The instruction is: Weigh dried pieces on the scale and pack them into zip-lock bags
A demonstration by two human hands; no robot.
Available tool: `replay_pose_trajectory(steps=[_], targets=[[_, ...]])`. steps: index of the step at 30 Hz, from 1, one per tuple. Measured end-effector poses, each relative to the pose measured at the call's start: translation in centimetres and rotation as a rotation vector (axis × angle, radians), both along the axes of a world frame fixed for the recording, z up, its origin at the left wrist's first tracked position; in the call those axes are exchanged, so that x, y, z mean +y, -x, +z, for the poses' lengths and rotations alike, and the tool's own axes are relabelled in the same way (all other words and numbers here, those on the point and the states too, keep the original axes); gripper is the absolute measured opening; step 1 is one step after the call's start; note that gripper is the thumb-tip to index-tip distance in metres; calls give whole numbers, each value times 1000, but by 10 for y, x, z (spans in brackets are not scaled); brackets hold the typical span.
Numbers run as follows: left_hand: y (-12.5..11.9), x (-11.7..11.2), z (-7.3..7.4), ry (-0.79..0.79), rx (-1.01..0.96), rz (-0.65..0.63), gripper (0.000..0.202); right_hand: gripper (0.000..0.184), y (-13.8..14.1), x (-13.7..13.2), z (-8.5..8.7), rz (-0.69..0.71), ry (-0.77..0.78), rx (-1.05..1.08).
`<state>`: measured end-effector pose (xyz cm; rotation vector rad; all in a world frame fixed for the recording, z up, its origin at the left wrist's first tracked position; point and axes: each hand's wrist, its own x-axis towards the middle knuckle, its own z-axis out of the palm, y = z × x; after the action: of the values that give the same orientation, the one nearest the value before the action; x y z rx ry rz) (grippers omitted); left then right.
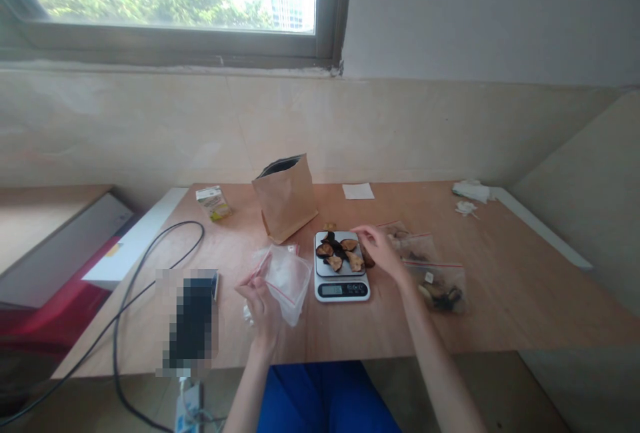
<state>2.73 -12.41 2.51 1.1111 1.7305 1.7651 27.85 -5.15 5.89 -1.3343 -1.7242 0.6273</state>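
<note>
My left hand [264, 313] is closed on a clear zip bag [256, 274] with a red strip, its fingers pinched at the edge. Another clear zip bag [290, 280] lies flat beside it. A white kitchen scale [343, 292] carries several dark-edged dried slices [336, 252]; its display is too small to read. Over the scale's right edge reaches my right hand [381, 252], fingers stretched out and nothing visible in them. A dark slice [369, 258] shows just under that hand. Behind the scale rests a small tan piece [329, 226].
A brown paper bag [286, 203] stands open behind the zip bags. Filled zip bags [443, 286] lie right of the scale. Further out are a small carton [213, 203], white paper [358, 191], crumpled tissue [466, 208], a pixelated dark device [193, 320] and a black cable [120, 306].
</note>
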Motion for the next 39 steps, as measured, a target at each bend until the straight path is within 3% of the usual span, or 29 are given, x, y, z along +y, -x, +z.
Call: replay_pose_trajectory(steps=[3,7,12,19,29,34,39], targets=[[-5,0,-5,18,-30,65,38,24,-8,-39,-8,-102,-23,49],[-9,8,-16,15,-45,125,35,24,-9,-92,-33,-254,-61,80],[-19,35,-32,-59,-60,150,32,24,-6,-126,-65,-351,-87,15],[-31,52,-47,-153,-84,165,29,24,-8,-124,-74,-402,-68,5],[-27,49,-44,-112,-147,157,26,23,-8,-124,-76,-399,-53,-7],[-27,50,-44,-122,-143,139,27,23,-1,-114,-67,-391,-53,4],[-26,50,-44,-119,-114,96,24,22,14,-91,-49,-395,-165,-61]])
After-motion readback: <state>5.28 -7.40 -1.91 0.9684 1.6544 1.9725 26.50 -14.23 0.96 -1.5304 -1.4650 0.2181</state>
